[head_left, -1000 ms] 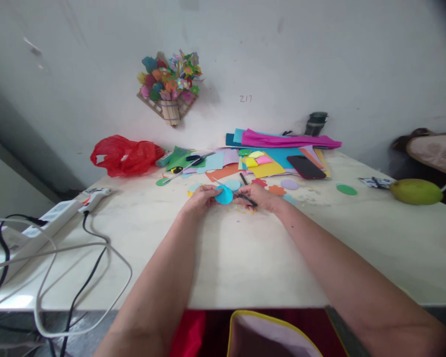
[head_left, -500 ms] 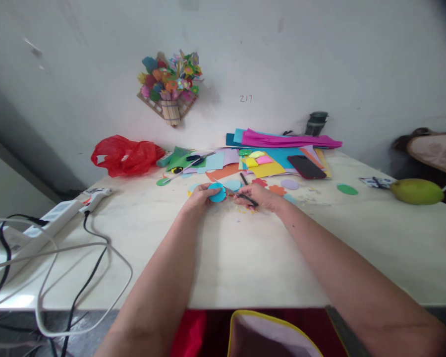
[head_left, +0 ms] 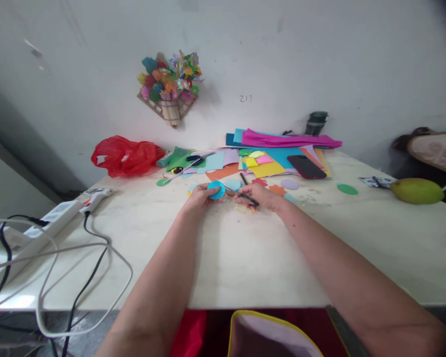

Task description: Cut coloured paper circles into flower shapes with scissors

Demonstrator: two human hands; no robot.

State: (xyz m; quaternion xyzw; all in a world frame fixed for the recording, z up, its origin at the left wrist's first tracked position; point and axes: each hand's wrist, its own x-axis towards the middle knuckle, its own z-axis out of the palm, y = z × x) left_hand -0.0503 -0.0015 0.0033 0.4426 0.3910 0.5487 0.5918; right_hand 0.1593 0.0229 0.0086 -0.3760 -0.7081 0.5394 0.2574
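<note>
Between the fingers of my left hand [head_left: 198, 197] is a round piece of blue paper [head_left: 216, 190] with notches in its edge. My right hand [head_left: 258, 196] is closed on a pair of scissors [head_left: 250, 199] with dark handles, whose blades point left at the blue piece's right edge. Whether the blades touch the paper is too small to tell. Small yellow scraps lie on the table under the scissors. Just beyond my hands lie a light blue paper circle [head_left: 233, 185], a red paper flower [head_left: 259, 182] and an orange paper flower [head_left: 277, 190].
Coloured sheets [head_left: 269, 170] lie at the back with a phone [head_left: 306, 167] on them. Another pair of scissors [head_left: 200, 158] rests behind my left hand. A red plastic bag [head_left: 126, 156] and a power strip [head_left: 54, 218] with loose cables are left; a green-yellow fruit [head_left: 417, 191] is right.
The blue paper has turned and shifted slightly left and up in my left hand. The scissors have moved very slightly; both hands keep nearly the same place.
</note>
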